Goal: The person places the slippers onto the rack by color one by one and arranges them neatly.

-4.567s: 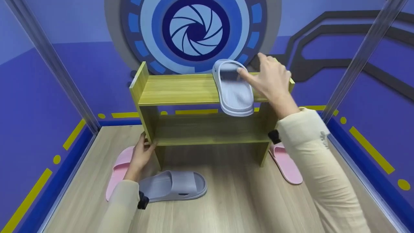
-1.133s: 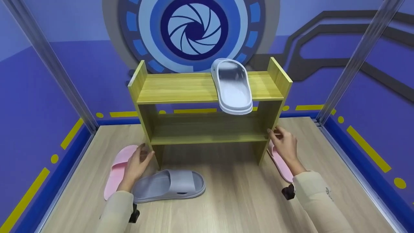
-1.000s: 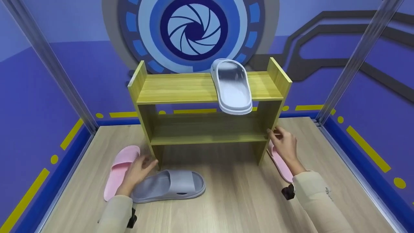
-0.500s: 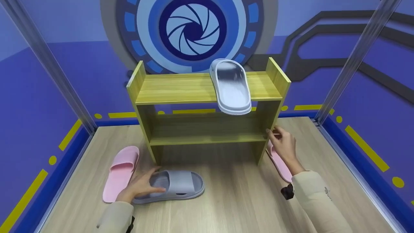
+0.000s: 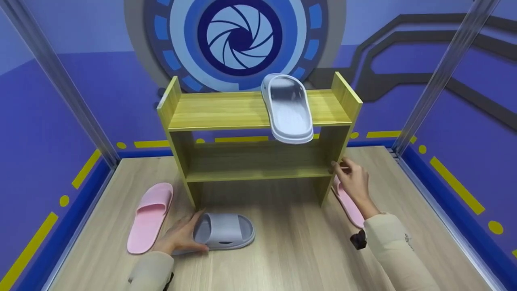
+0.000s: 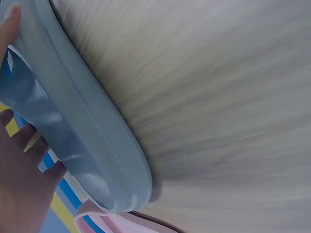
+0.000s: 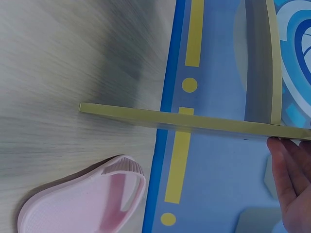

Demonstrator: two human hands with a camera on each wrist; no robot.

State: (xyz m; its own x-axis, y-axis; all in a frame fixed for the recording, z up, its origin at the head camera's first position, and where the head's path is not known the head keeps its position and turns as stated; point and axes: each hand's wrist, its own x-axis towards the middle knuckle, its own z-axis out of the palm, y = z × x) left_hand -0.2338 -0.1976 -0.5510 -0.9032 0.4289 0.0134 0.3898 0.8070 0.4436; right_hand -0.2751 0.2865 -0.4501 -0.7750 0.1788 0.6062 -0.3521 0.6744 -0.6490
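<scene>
A grey slipper (image 5: pixel 226 230) lies sideways on the wooden floor in front of a small yellow wooden shoe rack (image 5: pixel 222 111). My left hand (image 5: pixel 183 234) spans its heel end, thumb on the near side and fingers on the far side. In the left wrist view, the thumb lies against the outer wall of the grey slipper (image 6: pixel 92 116), with the fingertips by the opposite rim. My right hand (image 5: pixel 353 180) holds the rack's right side panel at the middle shelf. The right wrist view shows straight fingers (image 7: pixel 286 165) against that panel; the thumb is hidden there.
A lighter grey slipper (image 5: pixel 291 113) sits on the top shelf, its heel overhanging the front edge. One pink slipper (image 5: pixel 147 222) lies left of the rack, another pink slipper (image 5: pixel 351 208) to the right, partly behind my right hand. Blue printed walls (image 5: pixel 101 93) enclose the floor.
My right hand came down from the top-shelf slipper to the side panel. My left hand left the rack's left side and moved down and right onto the grey slipper, which has not shifted.
</scene>
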